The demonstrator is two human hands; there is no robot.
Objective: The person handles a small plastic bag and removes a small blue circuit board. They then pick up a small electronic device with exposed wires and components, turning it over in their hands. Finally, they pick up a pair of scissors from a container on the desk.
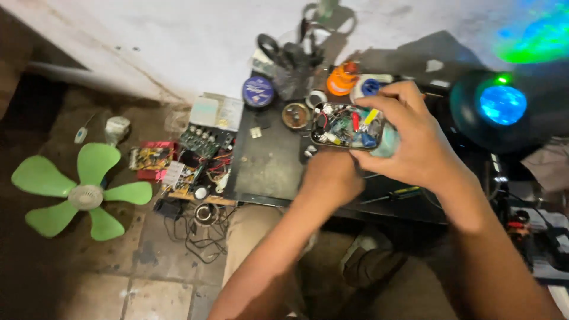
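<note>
Dim room, lit in patches. Pale, stained wall [178,41] at the back, green-blue glow in its upper right corner. Worn tiled floor [148,290], dusty. Low dark counter [267,166] against the wall. Green fan blade [83,192] lying flat on the floor, left. Round black lamp [498,109] glowing blue, right.

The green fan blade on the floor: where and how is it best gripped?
Probably at the pale round hub of the green fan blade, from straight above: it lies flat, its thin blades splay outward, and the hub is the compact centre. Both hands are elsewhere.
</note>
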